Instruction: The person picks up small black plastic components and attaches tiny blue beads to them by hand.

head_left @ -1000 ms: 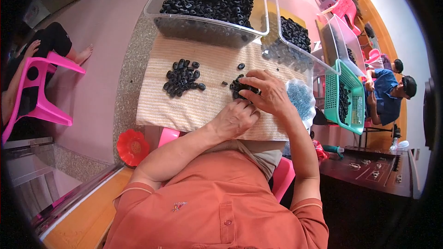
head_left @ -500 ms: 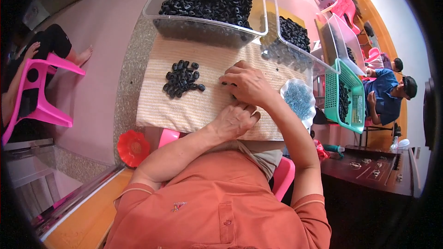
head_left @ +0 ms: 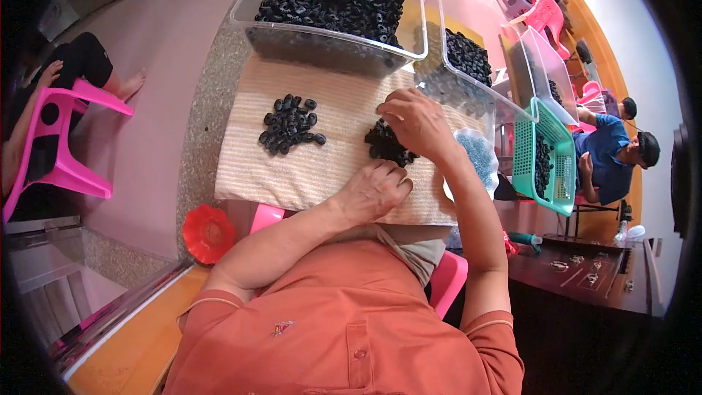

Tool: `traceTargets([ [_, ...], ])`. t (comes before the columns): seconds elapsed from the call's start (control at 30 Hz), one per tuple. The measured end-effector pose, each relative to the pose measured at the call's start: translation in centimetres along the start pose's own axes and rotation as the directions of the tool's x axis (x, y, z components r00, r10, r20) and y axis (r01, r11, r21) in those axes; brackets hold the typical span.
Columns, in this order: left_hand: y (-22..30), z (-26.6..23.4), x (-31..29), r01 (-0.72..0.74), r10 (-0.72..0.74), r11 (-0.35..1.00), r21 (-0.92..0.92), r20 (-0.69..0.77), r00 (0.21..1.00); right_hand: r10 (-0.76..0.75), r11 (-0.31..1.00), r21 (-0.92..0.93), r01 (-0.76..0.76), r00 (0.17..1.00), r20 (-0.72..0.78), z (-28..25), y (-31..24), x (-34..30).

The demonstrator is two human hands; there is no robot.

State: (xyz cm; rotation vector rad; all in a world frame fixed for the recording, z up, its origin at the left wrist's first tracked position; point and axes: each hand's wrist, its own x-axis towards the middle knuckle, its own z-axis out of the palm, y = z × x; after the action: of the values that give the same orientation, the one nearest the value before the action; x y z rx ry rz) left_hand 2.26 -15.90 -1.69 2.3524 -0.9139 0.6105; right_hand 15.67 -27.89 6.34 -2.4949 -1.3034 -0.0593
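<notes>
My left hand (head_left: 371, 192) rests on the striped cloth (head_left: 256, 175), its fingers curled closed just below a pile of small black plastic parts (head_left: 386, 145). Whatever its fingertips may hold is hidden. Over the upper right side of this pile hangs my right hand (head_left: 420, 124), fingers bent and drawn together; I cannot make out anything in them. A second group of black oval parts (head_left: 289, 124) lies farther left on the cloth. Close to my right wrist stands a white scalloped dish (head_left: 491, 184) of tiny clear-blue pieces (head_left: 475, 155), partly covered by my forearm.
A large clear bin (head_left: 322, 31) full of black parts stands at the far edge. More clear bins (head_left: 457, 73) and a green basket (head_left: 525, 161) are to the right, near a seated person (head_left: 610, 150). A red bowl (head_left: 208, 234) sits at lower left, a pink stool (head_left: 73, 139) beyond.
My right hand has moved right and slightly up, uncovering the right-hand pile of black parts. My left hand stays nearly in place.
</notes>
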Motion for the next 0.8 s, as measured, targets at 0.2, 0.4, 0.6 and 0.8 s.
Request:
traceTargets([
  [0.2, 0.0, 0.0, 0.2, 0.007, -0.008, 0.999, -0.043, -0.024, 1.0, 0.111, 0.991, -0.086, -0.107, 0.992, 0.052, 0.7, 2.1, 0.4],
  [0.4, 0.0, 0.3, 0.3, -0.007, 0.003, 0.998, -0.056, -0.068, 0.998, 0.19, 0.977, -0.134, -0.167, 0.966, 0.178, 1.4, 2.3, 0.8],
  [0.6, 0.0, 0.0, 0.2, 0.028, -0.035, 0.989, -0.146, -0.043, 0.998, 0.174, 0.98, -0.122, -0.158, 0.976, 0.134, 1.4, 2.4, 0.2],
  [0.8, 0.1, -0.4, 0.4, 0.054, -0.082, 0.963, -0.263, -0.096, 0.992, 0.268, 0.958, 0.115, -0.262, 0.962, -0.044, 0.9, 2.4, -1.0],
])
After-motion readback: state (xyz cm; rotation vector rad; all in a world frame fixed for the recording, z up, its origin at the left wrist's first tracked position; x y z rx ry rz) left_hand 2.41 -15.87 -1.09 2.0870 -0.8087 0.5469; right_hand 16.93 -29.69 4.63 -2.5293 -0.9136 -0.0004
